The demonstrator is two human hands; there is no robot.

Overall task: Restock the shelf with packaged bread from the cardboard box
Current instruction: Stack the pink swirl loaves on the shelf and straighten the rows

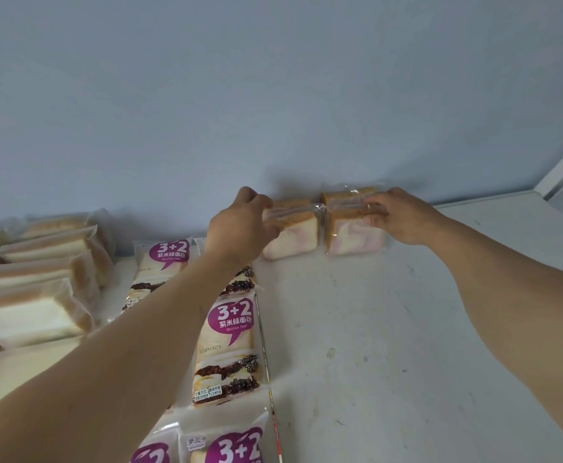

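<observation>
Two clear-wrapped bread packs sat side by side at the back of the white shelf (357, 329), up against the blue wall (273, 95). The left hand (240, 225) pinched the left bread pack (295, 235) by its top edge; the right hand (403, 215) gripped the right bread pack (353, 235) likewise. Purple-labelled packs (228, 349) lined the shelf nearer, plain sandwich packs (29, 295) stacked far left.

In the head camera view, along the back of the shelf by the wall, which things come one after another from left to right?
Plain white bread packs → purple-label bread pack → left hand → left pink-swirl bread pack → right pink-swirl bread pack → right hand → bare white shelf.
</observation>
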